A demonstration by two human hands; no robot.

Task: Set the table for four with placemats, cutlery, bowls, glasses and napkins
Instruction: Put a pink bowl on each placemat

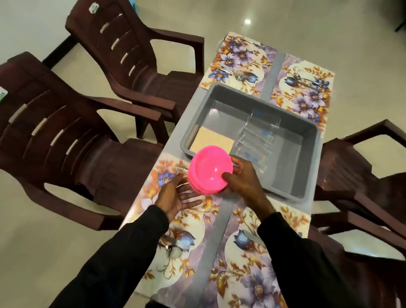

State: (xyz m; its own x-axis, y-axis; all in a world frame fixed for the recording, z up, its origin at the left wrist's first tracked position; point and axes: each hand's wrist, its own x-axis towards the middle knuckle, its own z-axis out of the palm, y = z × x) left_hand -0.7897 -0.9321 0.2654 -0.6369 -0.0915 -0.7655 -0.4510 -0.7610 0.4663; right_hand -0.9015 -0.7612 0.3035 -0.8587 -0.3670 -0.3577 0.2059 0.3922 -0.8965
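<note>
My right hand (242, 182) grips a stack of pink bowls (207, 172) by the rim, tilted and lifted just in front of the grey tub (305, 148). Under the stack, my left hand (178, 198) lies open, palm up, its fingertips close to the lowest bowl. Inside the tub lie clear glasses (257, 139) on their sides and a stack of tan napkins (211, 141). Floral placemats cover the table: near left (183, 225), near right (255, 276), far left (239, 58), far right (305, 94). Cutlery lies on the far left mat (231, 71), on the far right mat (306, 80) and on the near left mat (172, 244).
Two dark brown plastic armchairs (58, 141) (136, 57) stand along the table's left side. Another brown chair (378, 184) stands on the right. The grey table (222, 229) shows between the mats. Pale tiled floor surrounds it.
</note>
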